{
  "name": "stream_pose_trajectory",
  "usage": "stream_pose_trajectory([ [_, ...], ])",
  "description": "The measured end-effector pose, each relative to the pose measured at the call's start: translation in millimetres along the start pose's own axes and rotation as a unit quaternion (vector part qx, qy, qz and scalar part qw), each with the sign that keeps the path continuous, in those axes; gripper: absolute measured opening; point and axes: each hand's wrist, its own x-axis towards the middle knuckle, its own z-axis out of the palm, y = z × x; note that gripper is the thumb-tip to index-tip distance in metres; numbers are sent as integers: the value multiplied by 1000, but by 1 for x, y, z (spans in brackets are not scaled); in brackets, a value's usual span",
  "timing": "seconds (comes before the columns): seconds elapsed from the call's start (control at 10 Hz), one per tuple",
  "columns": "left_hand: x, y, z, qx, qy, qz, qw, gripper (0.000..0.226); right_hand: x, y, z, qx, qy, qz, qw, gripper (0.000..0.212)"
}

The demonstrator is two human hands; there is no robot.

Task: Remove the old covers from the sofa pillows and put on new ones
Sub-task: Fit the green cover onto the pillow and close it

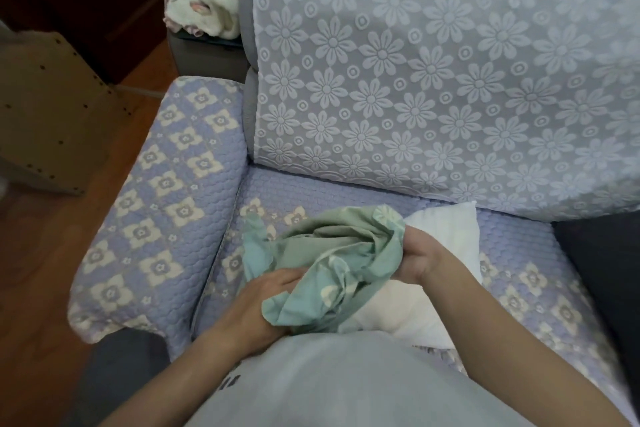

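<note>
Head view: both hands hold a bunched green cover [322, 267] above the sofa seat [519, 236]; left hand [266, 298] grips its lower edge, right hand [412, 256] its upper side. Bare white pillow [446, 236] lies just behind. Likely next: find the opening, feed the pillow in.

The pillow cover [322, 260] sits bunched between the two hands, over the near part of the sofa seat [519, 236]. The left hand [256, 305] is on its near left side. The right hand [415, 253] is on its right side. The pillow [446, 229] lies on the seat, right of the cover and under the right hand. The sofa back [415, 80] stands behind. The armrest [159, 201] is left, and a towel [204, 7] lies far beyond it.
</note>
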Motion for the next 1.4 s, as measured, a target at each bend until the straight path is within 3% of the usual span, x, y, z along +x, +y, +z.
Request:
stream_pose_trajectory([
  [0.1, -12, 0, -1, 8, 24, 24, 999, 40, -4, -16, -32, 110, 84, -46, 989, 61],
  [0.2, -20, -1, -5, 13, 36, 36, 999, 37, -9, -33, -61, 183, 188, -84, 961, 63],
  [0.3, -15, -2, -12, 18, 58, 64, 996, 40, -12, -34, -60, 124, 244, -71, 959, 33],
  [0.4, 1, -10, -26, -1, 142, -35, 989, 58, -26, -27, -46, -126, 196, 20, 972, 19],
  [0.5, 23, -8, -51, 43, 143, -60, 987, 56, -45, -35, -27, -238, 140, 32, 960, 24],
  [0.6, 31, 27, -79, 51, 53, -13, 997, 33, -47, -57, -10, -196, 99, -63, 974, 31],
  [0.7, 44, 38, -103, -105, 67, -110, 986, 93, -36, -80, -47, -27, 202, -177, 963, 32],
  [0.8, 56, 7, -129, -271, 207, -196, 919, 13, -37, -65, -116, 43, 359, -220, 906, 33],
  [0.9, 81, -3, -136, -346, 211, -279, 871, 28, -25, -37, -109, 86, 310, -183, 929, 30],
  [1.0, 96, -3, -142, -274, 179, -289, 900, 29, -21, 5, -65, 63, 181, -132, 973, 36],
  [1.1, 105, 7, -144, -318, 223, -303, 870, 16, -13, 42, -99, 18, 263, -105, 959, 24],
  [1.2, 120, 32, -127, -302, 211, -287, 884, 21, -4, 61, -138, -34, 390, -87, 916, 18],
  [1.3, 134, 54, -118, -290, 198, -254, 901, 17, -2, 64, -137, -192, 467, -104, 857, 18],
  [1.4, 130, 78, -122, -262, 122, -160, 944, 17, 5, 57, -146, -320, 470, -66, 820, 17],
])
